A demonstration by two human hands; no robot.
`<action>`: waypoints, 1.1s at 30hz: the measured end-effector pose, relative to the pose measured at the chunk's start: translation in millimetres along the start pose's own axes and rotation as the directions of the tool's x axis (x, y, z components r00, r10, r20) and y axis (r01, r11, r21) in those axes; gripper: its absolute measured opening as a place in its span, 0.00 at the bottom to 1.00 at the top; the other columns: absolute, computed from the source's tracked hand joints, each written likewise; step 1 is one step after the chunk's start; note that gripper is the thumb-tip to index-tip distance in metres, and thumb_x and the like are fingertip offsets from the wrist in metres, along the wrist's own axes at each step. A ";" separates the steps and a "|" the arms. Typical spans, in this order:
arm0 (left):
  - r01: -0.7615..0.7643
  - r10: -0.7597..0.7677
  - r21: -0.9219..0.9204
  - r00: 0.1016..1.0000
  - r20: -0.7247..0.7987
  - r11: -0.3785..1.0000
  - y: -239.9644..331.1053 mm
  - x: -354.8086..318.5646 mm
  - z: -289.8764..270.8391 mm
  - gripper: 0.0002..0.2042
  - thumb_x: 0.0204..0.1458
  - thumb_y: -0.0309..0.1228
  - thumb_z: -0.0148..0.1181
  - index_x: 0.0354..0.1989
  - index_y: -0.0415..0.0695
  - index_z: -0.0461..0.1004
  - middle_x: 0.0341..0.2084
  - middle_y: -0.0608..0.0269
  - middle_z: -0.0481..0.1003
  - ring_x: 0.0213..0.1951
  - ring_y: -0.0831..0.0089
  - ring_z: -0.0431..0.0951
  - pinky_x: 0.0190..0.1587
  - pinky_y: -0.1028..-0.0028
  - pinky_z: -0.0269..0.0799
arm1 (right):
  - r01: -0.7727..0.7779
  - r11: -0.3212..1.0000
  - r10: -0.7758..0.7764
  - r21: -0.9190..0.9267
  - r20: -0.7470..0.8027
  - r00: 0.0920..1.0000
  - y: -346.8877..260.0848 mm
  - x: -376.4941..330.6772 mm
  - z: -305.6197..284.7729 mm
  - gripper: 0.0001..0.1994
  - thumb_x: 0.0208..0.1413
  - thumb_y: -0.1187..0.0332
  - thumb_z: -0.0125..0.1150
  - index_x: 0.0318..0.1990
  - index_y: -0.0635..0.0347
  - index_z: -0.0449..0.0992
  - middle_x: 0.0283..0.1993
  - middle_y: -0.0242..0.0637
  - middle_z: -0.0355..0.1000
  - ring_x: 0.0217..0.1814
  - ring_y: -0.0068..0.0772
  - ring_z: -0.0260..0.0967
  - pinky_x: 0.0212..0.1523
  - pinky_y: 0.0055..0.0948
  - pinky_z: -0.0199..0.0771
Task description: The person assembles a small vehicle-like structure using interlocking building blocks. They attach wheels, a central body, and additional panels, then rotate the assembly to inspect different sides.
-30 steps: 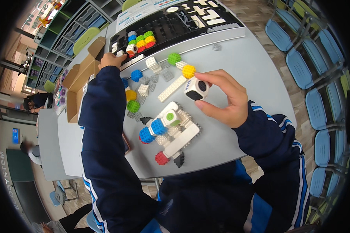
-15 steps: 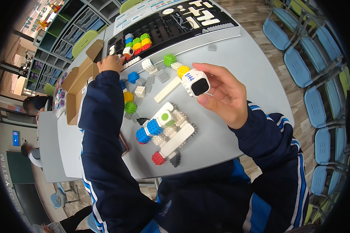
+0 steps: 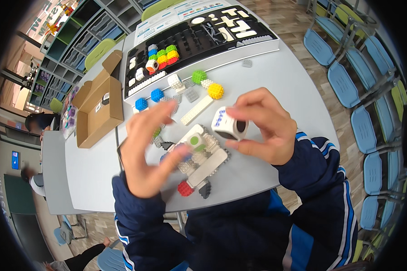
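Pinched between the thumb and fingers of my right hand (image 3: 271,131) is a white cube module (image 3: 222,124) with a dark face and blue handwriting, held above the table. My left hand (image 3: 144,153), slightly blurred, hovers with thumb and fingers spread and nothing visible between them. Partly behind it lies a built block model (image 3: 208,167), made of white plates, a white cube with a green dot (image 3: 195,141), a red block (image 3: 185,188) and dark wedge pieces. My left fingers hide its blue blocks and some loose pieces.
A black-lined kit tray (image 3: 190,38) holds coloured blocks and white parts along the far side. An open cardboard box (image 3: 99,115) stands at left. Loose yellow (image 3: 215,91), green (image 3: 199,77) and blue (image 3: 157,95) blocks and a long cream beam (image 3: 197,110) lie between.
My left hand has come back from the tray's near left corner to above the built model, its fingers now spread. My right hand has lowered and turned the white cube module.
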State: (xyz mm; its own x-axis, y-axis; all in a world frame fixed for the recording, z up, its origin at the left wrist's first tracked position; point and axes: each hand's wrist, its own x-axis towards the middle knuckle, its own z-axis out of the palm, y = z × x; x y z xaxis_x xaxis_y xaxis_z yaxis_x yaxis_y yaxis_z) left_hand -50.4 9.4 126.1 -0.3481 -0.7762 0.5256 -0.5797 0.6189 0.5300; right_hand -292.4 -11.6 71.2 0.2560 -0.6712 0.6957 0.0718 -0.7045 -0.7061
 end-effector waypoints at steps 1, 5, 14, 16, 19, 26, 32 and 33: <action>-0.028 0.026 0.055 0.999 0.035 0.998 13.1 -6.7 -2.5 0.31 0.38 0.34 0.73 0.53 0.36 0.72 0.49 0.52 0.74 0.43 0.61 0.74 0.55 0.64 0.62 | 0.045 0.998 -0.045 0.054 -0.017 0.999 -5.3 2.9 7.9 0.24 0.38 0.83 0.70 0.49 0.60 0.80 0.43 0.38 0.68 0.45 0.29 0.70 0.46 0.27 0.74; -0.076 0.080 -0.055 0.995 0.062 0.996 22.0 -20.8 -1.3 0.30 0.37 0.29 0.74 0.52 0.34 0.73 0.50 0.48 0.74 0.46 0.58 0.75 0.53 0.63 0.65 | 0.213 0.972 -0.205 -0.095 0.090 0.975 -11.7 6.8 24.9 0.25 0.35 0.82 0.72 0.48 0.59 0.80 0.41 0.39 0.71 0.39 0.33 0.73 0.40 0.27 0.76; -0.293 0.246 -0.157 0.932 -0.267 0.943 -11.6 -44.0 19.2 0.20 0.36 0.16 0.70 0.42 0.37 0.76 0.47 0.44 0.74 0.46 0.55 0.77 0.50 0.57 0.69 | 0.293 0.948 -0.286 -0.126 0.070 0.956 -5.2 8.2 41.1 0.21 0.38 0.82 0.71 0.45 0.62 0.79 0.44 0.43 0.74 0.40 0.39 0.75 0.40 0.28 0.77; -0.341 0.280 -0.136 0.899 -0.337 0.930 -17.3 -48.7 22.8 0.19 0.35 0.14 0.68 0.40 0.38 0.75 0.45 0.45 0.75 0.45 0.56 0.77 0.50 0.56 0.69 | 0.240 0.969 -0.234 -0.065 0.080 0.969 -3.1 8.2 44.4 0.21 0.39 0.82 0.71 0.46 0.63 0.78 0.43 0.44 0.75 0.40 0.40 0.76 0.39 0.28 0.77; -0.396 0.365 -0.030 0.871 -0.329 0.918 -18.9 -50.0 23.5 0.20 0.34 0.12 0.66 0.39 0.39 0.74 0.43 0.47 0.76 0.43 0.56 0.79 0.50 0.58 0.69 | 0.205 0.979 -0.202 -0.007 0.148 0.968 3.0 6.6 44.2 0.22 0.39 0.82 0.71 0.47 0.65 0.77 0.41 0.46 0.76 0.39 0.41 0.76 0.38 0.28 0.76; -0.378 0.380 0.061 0.889 -0.255 0.924 -16.4 -49.9 19.0 0.20 0.35 0.14 0.68 0.40 0.39 0.74 0.39 0.48 0.78 0.45 0.58 0.80 0.51 0.62 0.69 | 0.210 0.977 -0.211 0.027 0.200 0.957 8.8 3.1 43.2 0.24 0.39 0.81 0.71 0.50 0.65 0.76 0.41 0.46 0.76 0.40 0.41 0.76 0.38 0.29 0.75; -0.349 0.366 0.140 0.923 -0.121 0.926 -18.7 -49.2 17.7 0.26 0.37 0.19 0.71 0.50 0.38 0.73 0.45 0.49 0.76 0.46 0.59 0.78 0.53 0.61 0.68 | 0.013 0.992 -0.047 0.122 0.277 0.960 6.4 1.7 39.7 0.24 0.40 0.78 0.74 0.48 0.64 0.75 0.47 0.46 0.74 0.47 0.38 0.74 0.48 0.29 0.74; -0.334 0.346 0.142 0.935 -0.077 0.932 -20.8 -48.2 16.1 0.29 0.36 0.21 0.72 0.52 0.37 0.72 0.47 0.49 0.75 0.48 0.58 0.77 0.54 0.61 0.67 | -0.031 0.990 -0.010 0.139 0.287 0.958 8.4 0.9 39.2 0.23 0.41 0.78 0.74 0.48 0.64 0.74 0.48 0.46 0.74 0.49 0.36 0.74 0.50 0.29 0.74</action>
State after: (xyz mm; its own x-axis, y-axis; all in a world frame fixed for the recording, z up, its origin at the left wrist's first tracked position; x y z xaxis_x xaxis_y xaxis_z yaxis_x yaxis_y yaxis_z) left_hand -33.4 32.0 79.0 -0.4696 -0.5022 0.7262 -0.5288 0.8186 0.2241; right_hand -253.8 -9.1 60.7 0.5209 -0.5694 0.6359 0.1973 -0.6445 -0.7387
